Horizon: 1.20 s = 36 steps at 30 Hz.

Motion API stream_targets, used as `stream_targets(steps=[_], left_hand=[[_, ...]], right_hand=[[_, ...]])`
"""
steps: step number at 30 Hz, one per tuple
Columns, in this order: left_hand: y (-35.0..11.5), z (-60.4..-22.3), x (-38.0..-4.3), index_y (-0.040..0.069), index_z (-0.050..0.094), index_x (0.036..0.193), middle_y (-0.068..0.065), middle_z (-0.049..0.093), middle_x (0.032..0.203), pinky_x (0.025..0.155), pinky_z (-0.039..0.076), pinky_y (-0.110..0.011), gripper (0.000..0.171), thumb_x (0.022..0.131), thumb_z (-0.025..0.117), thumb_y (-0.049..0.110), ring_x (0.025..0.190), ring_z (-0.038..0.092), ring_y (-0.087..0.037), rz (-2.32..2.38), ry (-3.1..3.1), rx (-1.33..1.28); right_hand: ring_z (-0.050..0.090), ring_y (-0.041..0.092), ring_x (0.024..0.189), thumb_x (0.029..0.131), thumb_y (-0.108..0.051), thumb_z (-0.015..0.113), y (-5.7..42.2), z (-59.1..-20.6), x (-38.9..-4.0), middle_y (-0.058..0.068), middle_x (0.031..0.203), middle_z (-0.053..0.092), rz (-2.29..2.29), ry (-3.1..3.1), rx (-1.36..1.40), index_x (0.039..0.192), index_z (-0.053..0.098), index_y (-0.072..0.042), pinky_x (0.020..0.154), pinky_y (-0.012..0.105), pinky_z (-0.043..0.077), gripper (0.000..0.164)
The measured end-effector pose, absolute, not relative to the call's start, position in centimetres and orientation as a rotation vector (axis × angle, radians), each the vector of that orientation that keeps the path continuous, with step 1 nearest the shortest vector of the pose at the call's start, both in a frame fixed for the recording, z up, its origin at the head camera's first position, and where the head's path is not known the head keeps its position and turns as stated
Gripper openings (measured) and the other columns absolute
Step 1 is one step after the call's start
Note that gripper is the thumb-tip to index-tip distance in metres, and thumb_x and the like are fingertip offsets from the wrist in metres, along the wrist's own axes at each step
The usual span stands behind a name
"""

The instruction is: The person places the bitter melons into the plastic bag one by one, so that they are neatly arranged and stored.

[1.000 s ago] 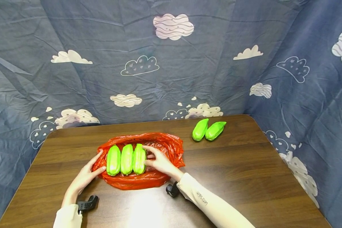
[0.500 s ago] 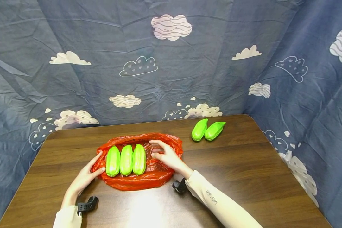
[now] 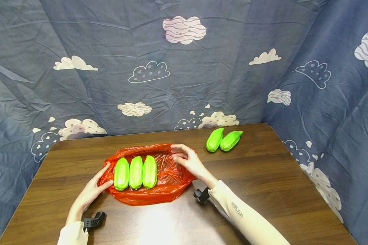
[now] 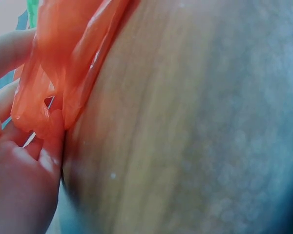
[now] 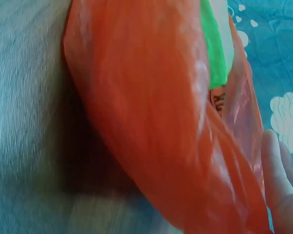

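Note:
A red plastic bag (image 3: 147, 198) lies wide open on the wooden table. Side by side in its left half are three bright green, oblong, ridged vegetables; the rightmost oblong vegetable (image 3: 150, 172) leans slightly. My left hand (image 3: 90, 190) holds the bag's left end, thumb over the near side and fingers at the far side. In the left wrist view, red film (image 4: 53, 63) runs between its thumb and fingers. My right hand (image 3: 190, 161) hovers over the bag's right end with loosely bent fingers, holding nothing. The right wrist view shows this hand (image 5: 283, 190) beside the bag's red wall (image 5: 141, 87).
Two more green oblong vegetables, one upright vegetable (image 3: 215, 140) and one slanted vegetable (image 3: 231, 141), lie together at the table's back right. A blue cloud-print cloth (image 3: 184, 75) hangs behind the table (image 3: 257, 190) and on its right side.
My right hand has let go of the rightmost green vegetable in the bag and moved right and back to the bag's far right rim. My left hand has kept its place.

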State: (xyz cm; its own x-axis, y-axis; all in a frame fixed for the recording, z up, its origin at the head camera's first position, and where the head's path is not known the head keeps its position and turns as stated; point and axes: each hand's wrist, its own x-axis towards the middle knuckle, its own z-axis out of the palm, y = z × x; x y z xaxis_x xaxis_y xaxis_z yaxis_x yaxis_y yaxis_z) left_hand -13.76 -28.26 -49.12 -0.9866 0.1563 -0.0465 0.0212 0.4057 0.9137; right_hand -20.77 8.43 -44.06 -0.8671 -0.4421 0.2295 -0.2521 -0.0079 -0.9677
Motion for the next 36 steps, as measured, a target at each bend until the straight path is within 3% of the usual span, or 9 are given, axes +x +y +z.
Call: stream_targets(steps=[3, 10, 21, 25, 30, 34, 36], left_hand=[[-28.2, -49.1, -13.8, 0.002, 0.021, 0.151, -0.029, 0.017, 0.152, 0.104, 0.016, -0.060, 0.069, 0.094, 0.059, 0.009, 0.135, 0.017, -0.046, 1.646, 2.523, 0.157], [-28.2, -49.0, -13.8, 0.001, 0.021, 0.151, -0.032, 0.017, 0.151, 0.104, 0.015, -0.062, 0.069, 0.094, 0.060, 0.009, 0.135, 0.017, -0.048, 1.649, 2.516, 0.154], [-28.1, -48.9, -13.8, 0.000, 0.021, 0.150, -0.033, 0.017, 0.150, 0.104, 0.015, -0.062, 0.069, 0.094, 0.059, 0.011, 0.135, 0.017, -0.048, 1.639, 2.516, 0.140], [-28.1, -48.8, -13.8, 0.000, 0.021, 0.150, -0.034, 0.017, 0.149, 0.104, 0.015, -0.063, 0.069, 0.094, 0.059, 0.012, 0.134, 0.017, -0.050, 1.623, 2.526, 0.140], [-28.1, -48.8, -13.8, 0.000, 0.021, 0.150, -0.034, 0.017, 0.149, 0.104, 0.015, -0.063, 0.069, 0.094, 0.059, 0.011, 0.134, 0.017, -0.049, 1.628, 2.525, 0.139], [-28.1, -48.9, -13.8, 0.000, 0.021, 0.150, -0.034, 0.017, 0.150, 0.104, 0.015, -0.063, 0.069, 0.094, 0.059, 0.011, 0.135, 0.018, -0.049, 1.631, 2.527, 0.142], [-28.2, -49.0, -13.8, 0.001, 0.021, 0.151, -0.033, 0.017, 0.150, 0.104, 0.015, -0.063, 0.069, 0.094, 0.059, 0.011, 0.135, 0.018, -0.049, 1.629, 2.529, 0.143]], right_hand=[[0.048, 0.056, 0.110, 0.089, 0.011, 0.053, 8.9, -43.9, -21.0, 0.041, 0.120, 0.049, -2.044, 2.076, -0.700, 0.128, 0.045, 0.017, 0.085, 0.030, 0.049, 0.041], [0.050, 0.055, 0.107, 0.090, 0.011, 0.052, 10.6, -43.9, -21.5, 0.040, 0.117, 0.052, -2.100, 2.117, -0.670, 0.126, 0.045, 0.018, 0.084, 0.040, 0.051, 0.038], [0.057, 0.044, 0.104, 0.091, 0.010, 0.051, 13.6, -44.3, -22.6, 0.041, 0.119, 0.050, -2.134, 2.150, -0.545, 0.126, 0.045, 0.018, 0.081, 0.034, 0.052, 0.037], [0.058, 0.040, 0.103, 0.091, 0.010, 0.052, 14.5, -44.4, -22.8, 0.038, 0.118, 0.052, -2.138, 2.169, -0.522, 0.127, 0.045, 0.018, 0.083, 0.040, 0.052, 0.037], [0.063, 0.024, 0.097, 0.091, 0.009, 0.053, 15.6, -44.6, -23.1, 0.035, 0.117, 0.055, -2.145, 2.196, -0.486, 0.127, 0.045, 0.018, 0.085, 0.048, 0.049, 0.038], [0.062, 0.008, 0.091, 0.092, 0.009, 0.052, 16.5, -44.6, -23.2, 0.038, 0.119, 0.052, -2.157, 2.202, -0.447, 0.128, 0.045, 0.017, 0.084, 0.043, 0.051, 0.037], [0.062, 0.007, 0.090, 0.092, 0.009, 0.052, 16.9, -44.6, -23.2, 0.040, 0.119, 0.050, -2.166, 2.204, -0.431, 0.128, 0.045, 0.017, 0.084, 0.041, 0.051, 0.037]])
